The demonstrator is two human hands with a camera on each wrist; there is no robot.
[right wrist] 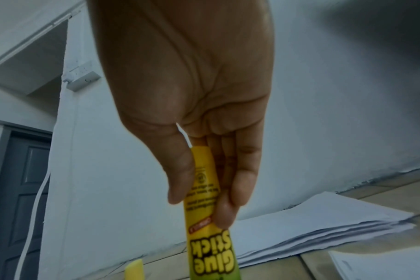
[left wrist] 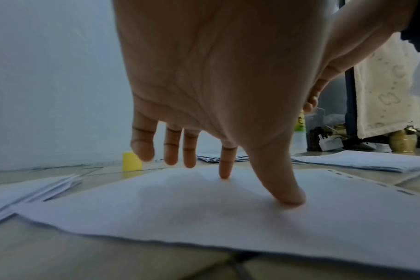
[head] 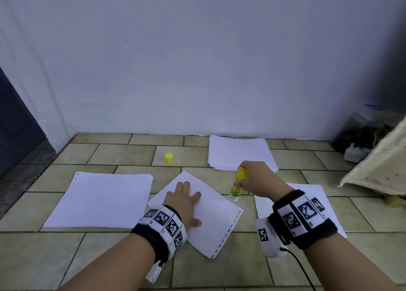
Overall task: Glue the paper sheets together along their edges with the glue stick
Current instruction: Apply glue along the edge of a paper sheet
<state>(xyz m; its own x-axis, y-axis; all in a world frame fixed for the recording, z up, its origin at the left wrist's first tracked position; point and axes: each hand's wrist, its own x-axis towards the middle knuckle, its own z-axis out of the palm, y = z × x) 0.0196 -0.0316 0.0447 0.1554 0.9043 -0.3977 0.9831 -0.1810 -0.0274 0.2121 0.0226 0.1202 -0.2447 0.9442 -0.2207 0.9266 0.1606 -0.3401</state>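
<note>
1. The right hand (head: 259, 178) pinches the glue stick (head: 238, 186) by its yellow upper barrel, thumb on one side and fingers on the other. The stick is tilted, its uncapped end pointing down just beside the right edge of the middle sheet (head: 211, 216).
2. The left hand (head: 183, 199) lies spread on that sheet with straight fingers, index tip and thumb pressing the paper to the tiled floor (head: 109, 257).
3. The paper looks thin, limp and light. I reckon it would slide or buckle under the stick, so pinning it near the edge being glued seems wise.
4. The stick looks light and rigid with a smooth barrel. A grip lower down would likely steady the strokes.
5. I count one glue stick, one yellow cap (head: 169, 158) standing on the tiles beyond, and four lots of paper: the middle sheet, a left pile (head: 103, 200), a far stack (head: 239, 152), and a right pile (head: 307, 189) partly hidden by the wrist.
</note>
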